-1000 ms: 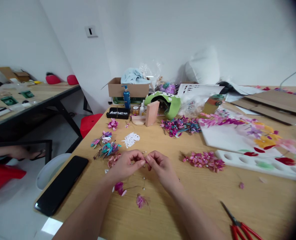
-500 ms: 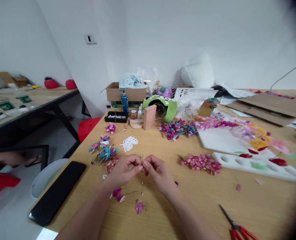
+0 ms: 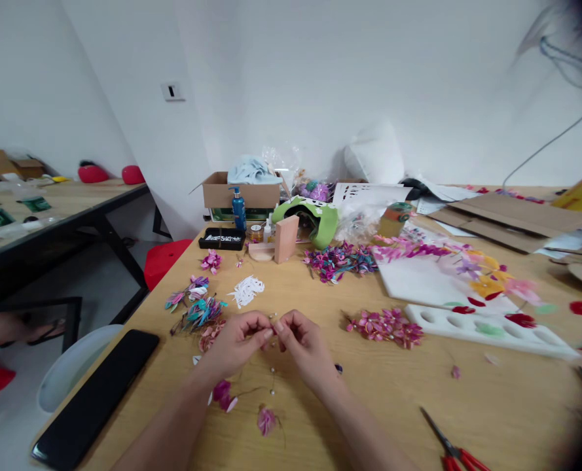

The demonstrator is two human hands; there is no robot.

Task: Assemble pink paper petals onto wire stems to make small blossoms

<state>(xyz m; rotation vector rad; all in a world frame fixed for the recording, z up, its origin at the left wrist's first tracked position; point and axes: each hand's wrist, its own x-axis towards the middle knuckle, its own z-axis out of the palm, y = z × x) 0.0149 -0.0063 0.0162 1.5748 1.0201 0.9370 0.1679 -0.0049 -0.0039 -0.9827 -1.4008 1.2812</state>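
Over the front middle of the table my left hand [image 3: 244, 343] and my right hand [image 3: 300, 340] meet with their fingertips pinched together. What they pinch is small and mostly hidden; a tiny pale bead [image 3: 273, 316] shows just above the fingertips. Below them on the wood lie small white beads [image 3: 272, 371]. Nearer to me are a magenta petal flower [image 3: 223, 394] with a thin wire stem and a pinkish-purple flower [image 3: 266, 422]. Pink flower clusters [image 3: 211, 337] rest beside my left hand. A small dark purple piece [image 3: 338, 369] sits by my right wrist.
A black phone [image 3: 99, 396] lies at the left edge. Red-handled scissors [image 3: 450, 445] are front right. Pink flower bunches [image 3: 386, 327] and a white foam holder [image 3: 487, 326] stand right. Behind are white petal pieces [image 3: 246, 290], a wooden block [image 3: 286, 239] and a blue pump bottle [image 3: 238, 209].
The view has shifted a little, so the table things sit slightly further left and lower. My hands stay pinched together at the same spot, with small finger movements.
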